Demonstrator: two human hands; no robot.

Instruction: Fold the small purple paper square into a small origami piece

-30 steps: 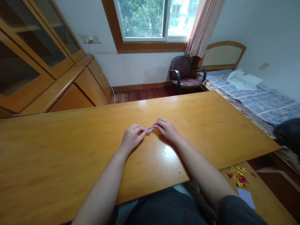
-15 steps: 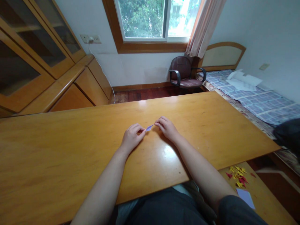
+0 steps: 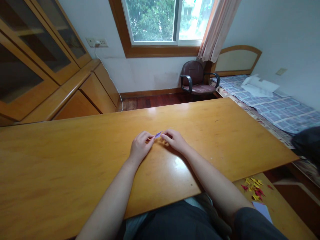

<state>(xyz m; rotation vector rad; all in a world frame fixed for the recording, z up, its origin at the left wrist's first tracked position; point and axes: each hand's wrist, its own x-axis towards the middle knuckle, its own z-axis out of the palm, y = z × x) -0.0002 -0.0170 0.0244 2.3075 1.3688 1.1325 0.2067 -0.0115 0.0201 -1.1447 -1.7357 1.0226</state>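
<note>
A small folded piece of purple paper (image 3: 158, 135) is held just above the table between my two hands. My left hand (image 3: 141, 146) pinches its left end between thumb and fingertips. My right hand (image 3: 175, 140) is at the other end, thumb and index finger closed on the paper's right edge, the remaining fingers curled beneath. The paper's exact folds are too small to make out. Both forearms reach over the near edge of the wooden table (image 3: 75, 160).
On a lower surface at the right lie several yellow and red folded paper pieces (image 3: 254, 186) and a stack of purple paper (image 3: 262, 211). Beyond the table stand a maroon armchair (image 3: 193, 76) and a bed (image 3: 275, 100). A wooden cabinet (image 3: 72, 90) lines the left.
My right hand has shifted slightly left and toward me, its thumb now nearer my left hand. The paper has tilted a little, and less of it shows. My left hand barely moved.
</note>
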